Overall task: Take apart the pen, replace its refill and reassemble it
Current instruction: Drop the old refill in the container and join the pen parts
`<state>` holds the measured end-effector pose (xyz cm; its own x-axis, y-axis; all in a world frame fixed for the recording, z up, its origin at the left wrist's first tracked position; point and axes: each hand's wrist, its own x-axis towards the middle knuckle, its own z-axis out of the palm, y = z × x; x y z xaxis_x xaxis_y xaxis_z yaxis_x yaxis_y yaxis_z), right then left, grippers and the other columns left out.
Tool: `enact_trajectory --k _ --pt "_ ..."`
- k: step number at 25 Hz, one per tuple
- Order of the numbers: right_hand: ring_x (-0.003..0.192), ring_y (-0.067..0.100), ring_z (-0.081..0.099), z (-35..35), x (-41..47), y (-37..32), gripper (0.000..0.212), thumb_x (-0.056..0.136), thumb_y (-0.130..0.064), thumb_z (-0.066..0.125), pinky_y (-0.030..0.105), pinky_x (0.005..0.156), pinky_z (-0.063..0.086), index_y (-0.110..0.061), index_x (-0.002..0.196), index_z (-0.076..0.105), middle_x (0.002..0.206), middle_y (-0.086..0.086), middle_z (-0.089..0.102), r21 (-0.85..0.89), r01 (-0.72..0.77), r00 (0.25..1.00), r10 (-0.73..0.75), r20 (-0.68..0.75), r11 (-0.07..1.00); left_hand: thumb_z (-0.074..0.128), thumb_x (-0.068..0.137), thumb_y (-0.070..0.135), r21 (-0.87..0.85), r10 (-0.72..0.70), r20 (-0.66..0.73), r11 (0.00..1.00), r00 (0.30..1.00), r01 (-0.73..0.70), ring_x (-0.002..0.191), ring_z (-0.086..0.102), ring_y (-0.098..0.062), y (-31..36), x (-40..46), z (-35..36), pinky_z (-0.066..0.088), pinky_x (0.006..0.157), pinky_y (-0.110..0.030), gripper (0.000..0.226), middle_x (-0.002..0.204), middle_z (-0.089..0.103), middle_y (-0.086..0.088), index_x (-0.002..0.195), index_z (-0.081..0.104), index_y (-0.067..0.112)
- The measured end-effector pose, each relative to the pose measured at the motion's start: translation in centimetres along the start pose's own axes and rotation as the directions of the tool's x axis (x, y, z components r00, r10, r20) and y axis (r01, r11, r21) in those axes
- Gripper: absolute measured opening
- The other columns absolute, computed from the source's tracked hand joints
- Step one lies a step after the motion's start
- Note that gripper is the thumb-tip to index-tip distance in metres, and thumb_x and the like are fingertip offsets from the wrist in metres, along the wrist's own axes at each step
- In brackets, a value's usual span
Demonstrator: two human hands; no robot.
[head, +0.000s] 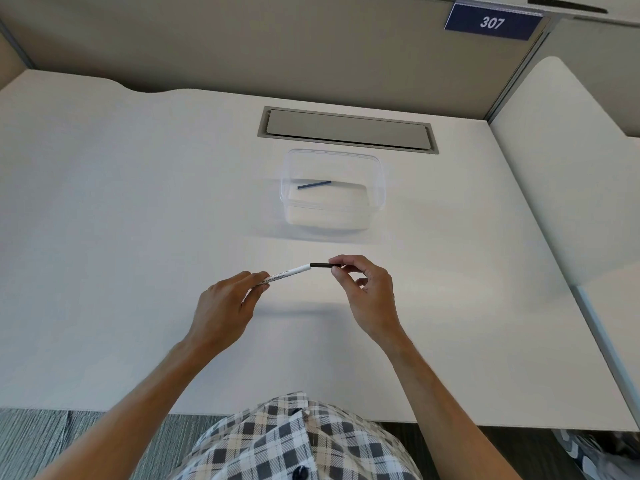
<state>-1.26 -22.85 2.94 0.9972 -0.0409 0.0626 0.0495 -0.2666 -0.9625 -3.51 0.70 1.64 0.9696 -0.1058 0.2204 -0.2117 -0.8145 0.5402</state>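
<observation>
A white pen point(290, 273) with small printed text and a black end section point(320, 265) is held level above the desk, between both hands. My left hand point(225, 306) pinches the white barrel at its left end. My right hand point(367, 292) pinches the black section between thumb and forefinger. A thin dark blue refill point(314, 185) lies inside a clear plastic box point(375, 188) farther back on the desk.
The white desk point(138, 220) has a grey cable hatch point(346, 128) behind the box. Beige partition walls stand at the back and right, with a blue sign reading 307 point(491, 22). The desk's front edge runs near my checked shirt.
</observation>
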Motion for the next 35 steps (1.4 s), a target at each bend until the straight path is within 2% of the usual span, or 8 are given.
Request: enact_trajectory --k 7,13,18,24,27,29,33,35 --pt "0.08 0.0 0.062 -0.06 -0.13 0.06 0.015 0.093 -0.008 0.066 0.015 0.055 0.039 -0.02 0.095 0.074 0.095 -0.011 0.074 0.005 -0.012 1.0 0.012 -0.003 1.0 0.058 0.094 0.02 -0.002 0.021 0.006 1.0 1.0 -0.021 0.061 0.057 -0.025 -0.25 0.05 0.04 0.049 0.054 -0.036 0.018 0.079 0.065 0.005 0.108 0.068 0.022" --pt "0.081 0.001 0.061 -0.05 -0.19 0.23 0.012 0.094 -0.009 0.066 0.014 0.055 0.038 -0.018 0.095 0.074 0.094 -0.011 0.074 0.007 -0.012 1.0 0.012 -0.022 1.0 0.05 0.092 0.029 0.008 0.039 0.009 0.999 0.999 -0.039 0.058 0.054 -0.024 -0.11 -0.05 0.04 0.047 0.052 -0.033 0.024 0.077 0.064 0.007 0.107 0.069 0.022" --pt "0.083 0.001 0.062 -0.2 -0.21 0.33 0.013 0.093 -0.01 0.066 0.014 0.056 0.039 -0.02 0.095 0.074 0.095 -0.013 0.074 -0.011 -0.005 1.0 0.005 -0.006 1.0 0.055 0.094 0.024 0.024 0.039 0.005 0.999 0.999 -0.04 0.057 0.054 -0.023 -0.11 0.05 -0.05 0.045 0.051 -0.032 0.019 0.076 0.063 0.007 0.107 0.068 0.023" --pt "0.087 0.004 0.066 -0.32 -0.03 0.12 0.016 0.091 -0.013 0.069 0.024 0.063 0.041 -0.028 0.095 0.074 0.094 -0.021 0.073 -0.08 0.035 0.999 -0.032 0.033 0.996 0.055 0.092 0.024 0.082 0.093 0.006 0.992 0.996 -0.093 0.055 0.056 -0.026 0.14 0.12 -0.27 0.042 0.047 -0.03 0.02 0.074 0.064 0.004 0.106 0.07 0.02" --pt "0.088 0.002 0.068 -0.27 0.03 0.07 0.017 0.088 -0.015 0.074 0.016 0.064 0.041 -0.029 0.097 0.073 0.088 -0.016 0.075 -0.021 -0.008 1.0 0.008 0.022 1.0 0.056 0.092 0.024 0.106 0.102 0.001 0.989 0.995 -0.102 0.054 0.055 -0.027 0.41 0.27 -0.27 0.041 0.047 -0.029 0.019 0.072 0.063 0.004 0.104 0.07 0.021" --pt "0.086 0.001 0.068 -0.19 0.06 0.02 0.014 0.087 -0.016 0.075 0.012 0.062 0.041 -0.029 0.091 0.073 0.087 -0.015 0.076 0.004 -0.027 0.999 0.026 0.024 1.0 0.054 0.091 0.026 0.112 0.112 -0.008 0.988 0.994 -0.111 0.053 0.055 -0.026 0.53 0.36 -0.35 0.041 0.046 -0.03 0.021 0.071 0.063 0.004 0.103 0.07 0.02" --pt "0.08 0.013 0.065 0.13 -0.12 -0.02 0.008 0.089 -0.023 0.073 0.014 0.057 0.038 -0.03 0.084 0.074 0.086 -0.011 0.075 0.005 -0.051 0.997 0.051 0.059 0.999 0.054 0.09 0.028 0.117 0.124 -0.017 0.986 0.992 -0.121 0.055 0.055 -0.025 0.64 0.37 -0.39 0.043 0.046 -0.032 0.021 0.071 0.063 0.004 0.101 0.071 0.022" --pt "0.079 0.012 0.063 0.23 -0.18 -0.03 0.01 0.092 -0.027 0.07 0.016 0.055 0.037 -0.029 0.083 0.071 0.085 -0.012 0.073 -0.021 -0.049 0.995 0.051 0.086 0.999 0.054 0.091 0.028 0.123 0.131 -0.016 0.984 0.991 -0.129 0.056 0.055 -0.025 0.67 0.38 -0.4 0.043 0.047 -0.031 0.021 0.071 0.063 0.005 0.101 0.071 0.022"
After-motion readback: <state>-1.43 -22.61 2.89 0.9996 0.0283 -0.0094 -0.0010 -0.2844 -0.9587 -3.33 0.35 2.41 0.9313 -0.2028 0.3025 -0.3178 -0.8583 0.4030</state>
